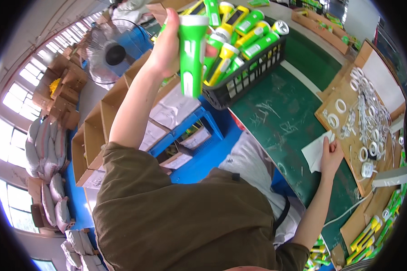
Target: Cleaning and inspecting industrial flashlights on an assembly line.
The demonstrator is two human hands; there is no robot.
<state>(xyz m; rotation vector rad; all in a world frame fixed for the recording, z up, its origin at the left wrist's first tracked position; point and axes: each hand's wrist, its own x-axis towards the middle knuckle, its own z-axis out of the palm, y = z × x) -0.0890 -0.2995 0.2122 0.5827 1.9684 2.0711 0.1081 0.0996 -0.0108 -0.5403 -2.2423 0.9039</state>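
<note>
Cardboard boxes (91,135) and a fan (115,54) stand left of a green surface (276,128), whose far part bears a black basket (253,74) heaped with green and yellow flashlights (256,35). Raised in front of the basket's left end, a green flashlight (192,56) with a white head is gripped in the left hand (167,49), fingers wrapped around it. The right hand (332,153) pinches a white sheet (313,152) between its fingers, beside a board (348,150) strewn with white rings (374,148).

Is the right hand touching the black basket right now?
Apart: the head view shows green tabletop between the right hand and the black basket.
</note>
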